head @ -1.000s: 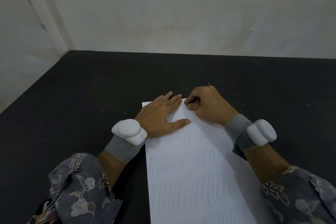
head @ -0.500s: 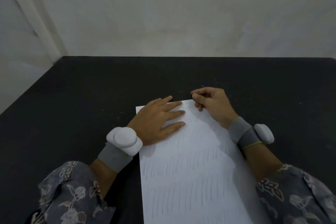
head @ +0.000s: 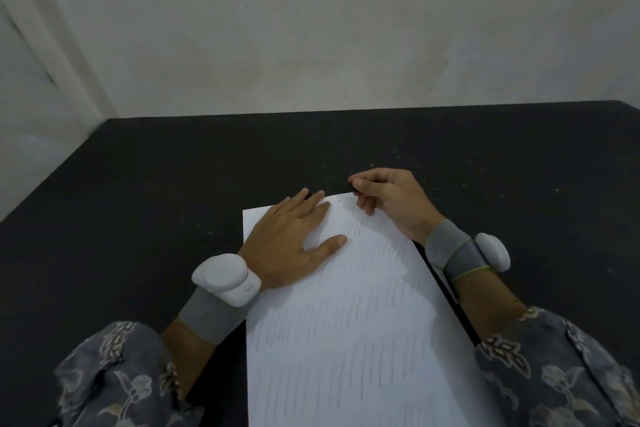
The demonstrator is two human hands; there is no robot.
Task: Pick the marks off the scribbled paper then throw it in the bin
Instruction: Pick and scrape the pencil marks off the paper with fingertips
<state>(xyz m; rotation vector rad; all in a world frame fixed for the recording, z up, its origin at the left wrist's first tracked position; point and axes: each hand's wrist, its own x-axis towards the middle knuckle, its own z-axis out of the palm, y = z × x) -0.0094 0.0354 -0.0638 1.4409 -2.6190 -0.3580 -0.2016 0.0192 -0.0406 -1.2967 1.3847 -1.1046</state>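
Left hand [head: 291, 239] flat on paper [head: 346, 322]; right hand [head: 391, 199] pinching a small dark thing

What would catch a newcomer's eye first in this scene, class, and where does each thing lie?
The white paper, covered in rows of faint pencil strokes, stands out against the black table. The left hand lies flat on its upper left part, while the right hand pinches a small dark thing, too small to identify, at the far edge. Bulky white devices sit strapped on both wrists.
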